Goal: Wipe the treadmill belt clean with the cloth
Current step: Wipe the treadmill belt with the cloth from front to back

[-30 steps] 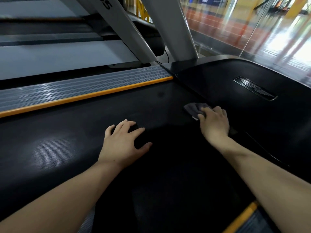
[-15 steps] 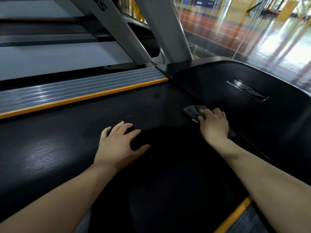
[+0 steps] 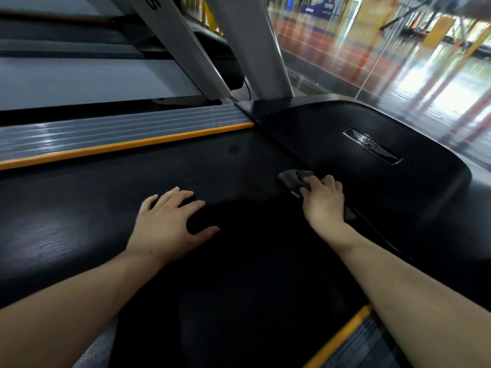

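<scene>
The black treadmill belt (image 3: 111, 208) fills the middle of the view. A dark grey cloth (image 3: 292, 179) lies at the belt's front end, where it meets the black motor cover (image 3: 332, 139). My right hand (image 3: 322, 201) covers the cloth with bent fingers and presses it onto the belt; part of the cloth sticks out ahead of the fingers and a corner shows behind the palm. My left hand (image 3: 170, 221) rests flat on the belt with its fingers spread, holding nothing.
A grey ribbed side rail with an orange strip (image 3: 119, 134) runs along the belt's far side, another (image 3: 353, 338) at the near right. Two silver uprights (image 3: 255, 46) rise behind the motor cover. A glass wall (image 3: 398, 49) stands at the right.
My right hand and the cloth have stayed at the belt's front end, barely shifting. The left hand stays planted. The view has tilted slightly.
</scene>
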### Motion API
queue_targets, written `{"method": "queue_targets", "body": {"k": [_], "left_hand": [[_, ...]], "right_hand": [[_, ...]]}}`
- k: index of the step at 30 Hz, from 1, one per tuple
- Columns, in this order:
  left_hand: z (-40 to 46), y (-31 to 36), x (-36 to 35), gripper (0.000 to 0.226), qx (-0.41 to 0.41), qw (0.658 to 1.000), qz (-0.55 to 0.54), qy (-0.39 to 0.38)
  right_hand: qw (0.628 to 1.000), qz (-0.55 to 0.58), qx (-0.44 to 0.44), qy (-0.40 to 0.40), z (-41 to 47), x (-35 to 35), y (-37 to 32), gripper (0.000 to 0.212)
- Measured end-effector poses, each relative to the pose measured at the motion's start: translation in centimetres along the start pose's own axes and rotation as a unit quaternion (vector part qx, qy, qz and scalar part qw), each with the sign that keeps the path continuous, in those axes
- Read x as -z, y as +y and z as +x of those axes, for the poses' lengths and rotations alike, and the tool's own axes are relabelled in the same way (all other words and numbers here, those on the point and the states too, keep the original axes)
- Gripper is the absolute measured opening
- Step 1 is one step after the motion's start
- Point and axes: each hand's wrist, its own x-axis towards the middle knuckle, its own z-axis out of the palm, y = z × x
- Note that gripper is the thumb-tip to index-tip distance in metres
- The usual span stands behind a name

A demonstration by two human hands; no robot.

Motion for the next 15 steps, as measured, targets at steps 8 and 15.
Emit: {"method": "queue_targets", "body": {"k": [8, 15], "left_hand": [[-2.0, 2.7, 2.0, 0.067, -0.047, 0.998, 0.035, -0.029], [-3.8, 6.3, 2.8, 0.116, 0.02, 0.973, -0.026, -0.227]], "right_hand": [[0.968, 0.101, 0.216, -0.078, -9.3, 3.2, -4.2, 0.037], [1.0, 0.021, 0.018, -0.011, -1.9, 3.0, 1.9, 0.03]]}}
